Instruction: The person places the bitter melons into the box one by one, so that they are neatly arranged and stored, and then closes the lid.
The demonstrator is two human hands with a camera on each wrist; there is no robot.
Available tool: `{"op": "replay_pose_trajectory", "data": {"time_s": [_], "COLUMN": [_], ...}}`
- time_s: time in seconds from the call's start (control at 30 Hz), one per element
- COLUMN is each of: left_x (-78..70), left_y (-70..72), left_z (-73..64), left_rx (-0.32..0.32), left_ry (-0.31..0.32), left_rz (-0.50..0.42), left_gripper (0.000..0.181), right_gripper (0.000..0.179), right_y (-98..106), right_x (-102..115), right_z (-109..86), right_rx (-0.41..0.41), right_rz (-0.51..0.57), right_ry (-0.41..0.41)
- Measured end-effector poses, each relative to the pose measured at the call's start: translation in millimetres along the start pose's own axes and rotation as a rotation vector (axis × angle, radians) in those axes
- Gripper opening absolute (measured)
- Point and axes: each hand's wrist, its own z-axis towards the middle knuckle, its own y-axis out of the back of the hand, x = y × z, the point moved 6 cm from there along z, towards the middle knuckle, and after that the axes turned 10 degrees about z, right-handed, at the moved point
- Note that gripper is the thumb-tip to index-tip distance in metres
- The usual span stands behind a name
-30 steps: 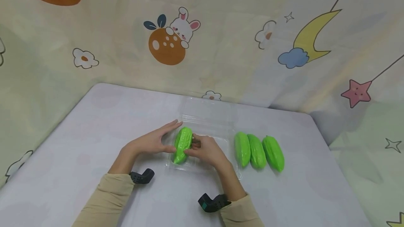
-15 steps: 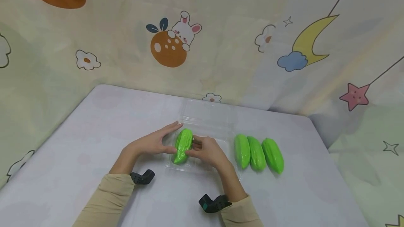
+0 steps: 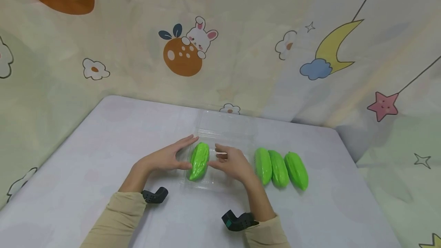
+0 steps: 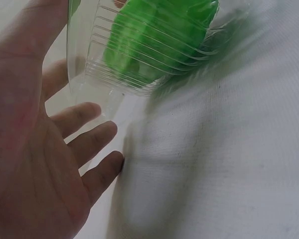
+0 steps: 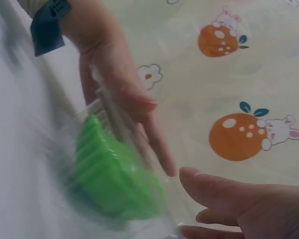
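- Looks like early days, going purely by the layout: got one green gourd (image 3: 199, 162) lying inside the clear plastic clamshell base (image 3: 214, 182), toward its left side and slanted a bit, with bare room to the right.
- Would probably count three as left over: see the nearest gourd (image 3: 263, 166), middle gourd (image 3: 278, 168) and outermost gourd (image 3: 296, 170), lined up close together on the tabletop (image 3: 186, 221), just right of the base.
- Can see the clear lid (image 3: 225, 123) folded back flat behind the base, so wouldn't call anything closed up yet.
- As for the left hand (image 3: 167, 157): not gripping anything, fingers straight and spread by the base's left side, thumb right next to the boxed gourd (can't tell if actually touching).
- As for the right hand (image 3: 234, 162): released too, fingers loosely bent around nothing, just off the gourd's other side.
- Now for looks: bright green, super glossy, long and plump, with lengthwise ridges and a taper at the near end. Would guess plastic or foam from that shine (only a guess). Shows through ribbed clear walls in both wrist views, pretty blurry in the right one.
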Motion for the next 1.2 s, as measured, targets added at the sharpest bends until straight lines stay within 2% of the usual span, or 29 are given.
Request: {"op": "replay_pose_trajectory", "data": {"time_s": [0.27, 0.53, 0.63, 0.83, 1.07, 1.2], "left_x": [-0.3, 1.3, 2.2, 3.1, 1.0, 0.6], "left_y": [0.2, -0.7, -1.0, -2.0, -1.5, -0.6], "left_z": [-0.6, 0.2, 0.5, 0.5, -0.1, -0.9], "left_rx": [0.003, 0.001, 0.003, 0.007, 0.010, 0.007], "left_ry": [0.006, -0.034, -0.037, -0.024, -0.034, -0.035], "left_rz": [-0.005, -0.004, -0.008, 0.003, 0.006, -0.002], "left_gripper": [0.091, 0.092, 0.092, 0.093, 0.093, 0.093], "right_gripper": [0.065, 0.066, 0.067, 0.066, 0.060, 0.059], "right_y": [32, 74, 88, 115, 147, 161], "right_x": [5, 2, -3, -15, -39, -52], "right_z": [-11.3, -26.5, -34.7, -53.0, -75.7, -87.7], "right_rx": [-0.083, -0.110, -0.120, -0.135, -0.167, -0.194], "right_rz": [0.034, 0.070, 0.033, 0.043, -0.011, -0.033], "right_ry": [0.018, 0.139, 0.125, 0.117, 0.106, 0.070]}}
